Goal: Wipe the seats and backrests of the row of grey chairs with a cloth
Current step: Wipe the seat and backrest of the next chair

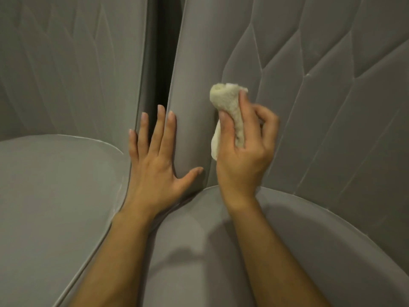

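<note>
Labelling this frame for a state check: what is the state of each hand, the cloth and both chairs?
left hand: flat, fingers straight, resting on the right chair backrest's side edge.
right hand: fingers curled round the cloth.
cloth: bunched, held up at the backrest.
right chair backrest: upright, both hands at it.
left chair: close beside, dark gap between the backrests.

Chairs (332,107) grey, backrests stitched in leaf-like quilted panels, seats (55,196) plain grey. Cloth (230,107) cream. Gap (162,52) between backrests black.

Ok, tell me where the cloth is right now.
In the head view, the cloth sits right of centre, bunched in the right hand at the right chair's backrest.
</note>
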A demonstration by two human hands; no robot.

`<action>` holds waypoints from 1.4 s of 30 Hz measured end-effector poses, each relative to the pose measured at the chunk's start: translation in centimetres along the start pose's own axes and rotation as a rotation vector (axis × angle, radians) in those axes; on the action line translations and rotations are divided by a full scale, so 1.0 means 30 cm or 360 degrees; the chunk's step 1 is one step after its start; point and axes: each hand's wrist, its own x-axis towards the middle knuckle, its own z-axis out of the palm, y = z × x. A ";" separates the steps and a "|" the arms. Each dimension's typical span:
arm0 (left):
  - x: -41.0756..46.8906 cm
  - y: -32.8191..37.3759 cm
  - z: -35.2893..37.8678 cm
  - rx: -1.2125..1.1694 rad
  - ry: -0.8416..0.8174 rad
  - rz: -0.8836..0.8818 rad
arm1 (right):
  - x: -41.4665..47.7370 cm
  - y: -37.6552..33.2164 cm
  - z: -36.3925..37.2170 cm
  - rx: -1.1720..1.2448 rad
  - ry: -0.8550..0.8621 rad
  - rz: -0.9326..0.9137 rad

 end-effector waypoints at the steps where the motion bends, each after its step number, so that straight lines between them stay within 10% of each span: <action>1: -0.002 0.002 0.000 -0.0014 -0.0010 -0.0007 | 0.009 0.015 0.017 -0.0009 -0.0047 -0.0069; 24: 0.003 0.035 -0.025 -0.0073 -0.0109 -0.0070 | 0.029 0.077 0.032 -0.0007 -0.0146 -0.0089; 31: 0.006 0.034 -0.028 -0.0057 -0.0157 -0.0096 | 0.328 0.000 0.077 -0.0085 0.0266 -0.0292; 42: 0.011 0.037 -0.025 -0.0083 -0.0100 -0.0090 | 0.131 0.040 0.020 -0.0123 -0.0102 -0.0304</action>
